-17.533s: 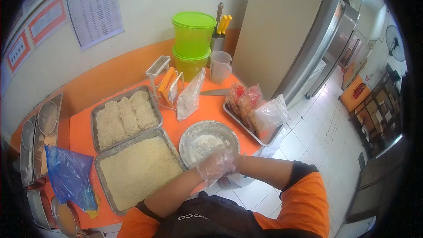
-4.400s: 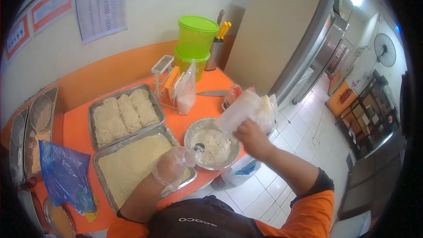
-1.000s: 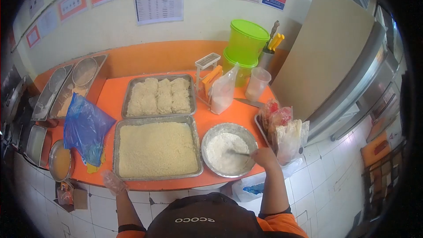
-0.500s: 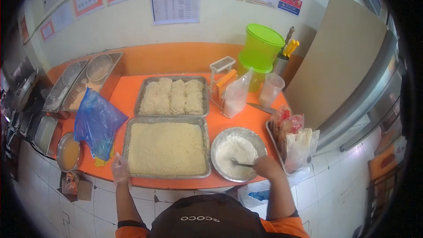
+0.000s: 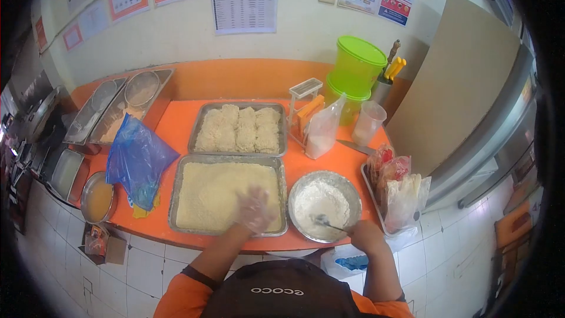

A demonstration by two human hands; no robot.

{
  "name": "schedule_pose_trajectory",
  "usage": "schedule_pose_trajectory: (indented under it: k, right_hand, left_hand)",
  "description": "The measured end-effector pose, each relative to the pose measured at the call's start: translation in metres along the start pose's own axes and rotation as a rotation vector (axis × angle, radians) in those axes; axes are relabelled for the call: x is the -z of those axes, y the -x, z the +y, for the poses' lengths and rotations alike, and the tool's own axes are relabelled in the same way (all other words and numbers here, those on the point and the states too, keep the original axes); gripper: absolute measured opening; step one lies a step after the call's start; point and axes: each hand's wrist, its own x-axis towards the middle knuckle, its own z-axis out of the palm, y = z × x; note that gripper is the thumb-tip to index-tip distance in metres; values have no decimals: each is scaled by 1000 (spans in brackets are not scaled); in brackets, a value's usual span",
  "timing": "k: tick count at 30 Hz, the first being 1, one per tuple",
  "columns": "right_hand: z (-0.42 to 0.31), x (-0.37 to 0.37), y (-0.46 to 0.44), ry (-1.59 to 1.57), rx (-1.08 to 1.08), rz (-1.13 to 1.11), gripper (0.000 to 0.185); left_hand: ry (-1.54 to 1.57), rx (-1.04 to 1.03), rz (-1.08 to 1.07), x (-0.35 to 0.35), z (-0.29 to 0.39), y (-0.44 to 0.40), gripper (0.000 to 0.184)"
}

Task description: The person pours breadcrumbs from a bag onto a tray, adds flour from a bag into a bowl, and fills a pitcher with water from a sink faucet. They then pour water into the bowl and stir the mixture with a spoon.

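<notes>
My left hand [image 5: 255,209], in a clear plastic glove, is over the right part of a metal tray [image 5: 174,197] of pale breadcrumbs [image 5: 212,191]. Its fingers are spread and slightly blurred, with nothing seen in them; whether they touch the crumbs is unclear. Closed on the handle of a spoon [image 5: 333,225], my right hand [image 5: 366,236] is at the lower right rim of a round metal bowl [image 5: 294,224]. The spoon's head rests in white flour [image 5: 321,199] there. Behind the crumb tray, a second tray [image 5: 196,132] bears several breaded pieces [image 5: 238,129].
A blue plastic bag [image 5: 138,156] and a bowl of yellowish liquid [image 5: 97,201] are at the left. A knife [image 5: 356,147] lies near a plastic jug [image 5: 369,122]. At the right edge, a tray [image 5: 377,203] holds bagged items. Green tubs [image 5: 359,62] stand behind.
My left hand has moved right, from the crumb tray's left front corner to over the crumbs. My right hand and the spoon have shifted slightly in the bowl. The view has shifted a little.
</notes>
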Motion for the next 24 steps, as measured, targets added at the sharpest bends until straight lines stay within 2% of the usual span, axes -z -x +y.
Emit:
schedule_pose_trajectory:
  k: [2, 4, 5, 8, 11, 15, 18, 20, 23, 24]
  right_hand:
    - [-5, -1, 0, -31, -24, 8, 20]
    - [-25, -12, -21, -100, -67, 16, 19]
    - [-28, -19, -29, -102, -102, 109, 18]
    - [2, -44, -57, -89, -245, 174, 20]
    - [31, -28, -30, 10, -285, 123, 21]
    - [24, 10, 20, -82, -207, 101, 21]
    - [29, -4, 17, -102, -279, 205, 20]
    - [49, -49, -25, -10, -325, 228, 19]
    - [17, -45, -48, -215, -255, 229, 19]
    - [13, -53, -55, -246, -251, 197, 19]
  left_hand:
    - [-33, -119, -93, 0, 13, 1, 70]
    - [-52, -123, -110, -8, 6, -6, 69]
    - [-61, -125, -115, -11, 0, -10, 69]
    - [-30, 53, 64, -10, -46, -4, 72]
    - [-83, 96, 120, 5, -78, 17, 74]
    - [-39, 170, 278, -1, -80, 33, 61]
    - [51, 291, 425, -39, -86, 26, 51]
    - [15, 394, 532, -43, -83, 18, 47]
    - [-119, 381, 355, -40, -91, 10, 45]
    - [-82, 394, 360, -42, -94, 8, 45]
